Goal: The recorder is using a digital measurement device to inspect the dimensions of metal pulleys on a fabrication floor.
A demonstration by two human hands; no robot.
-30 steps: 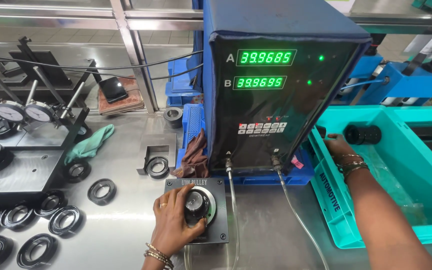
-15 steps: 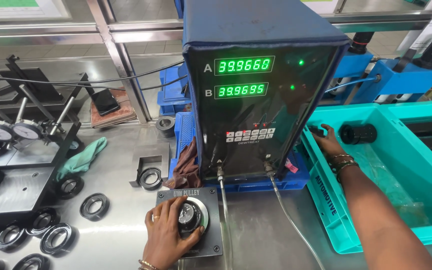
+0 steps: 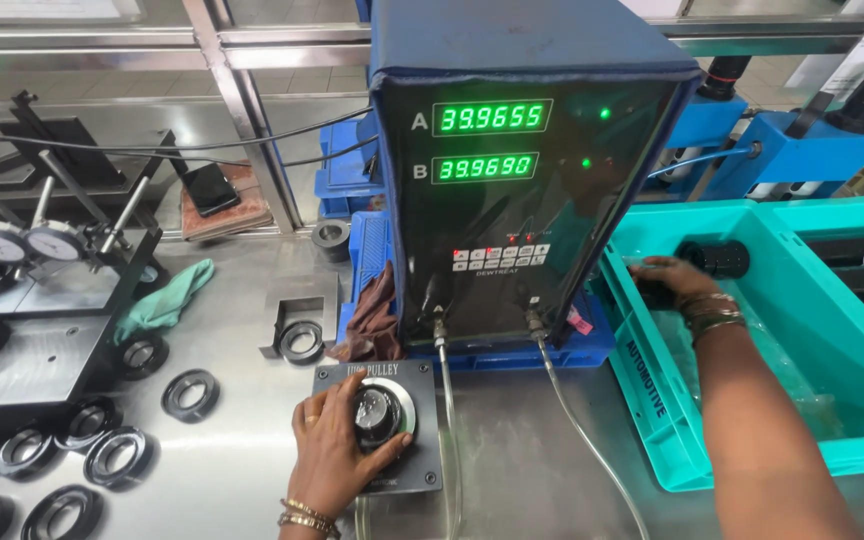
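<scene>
My left hand grips a black round part seated on a dark square gauge plate in front of me. Two thin hoses run from the plate up to a dark digital readout box with two rows of green digits. My right hand reaches into a teal plastic crate on the right and closes on a black cylindrical part, mostly hidden under the fingers. A second black cylinder lies just beyond that hand in the crate.
Several black ring parts lie on the steel table at left, near a green cloth and two dial gauges on a dark stand. A brown rag lies beside the blue tray under the readout box. Blue fixtures stand behind.
The view has shifted right and downward slightly. My left hand stays on the round part on the plate. My right hand has settled lower into the crate. The green digits have changed.
</scene>
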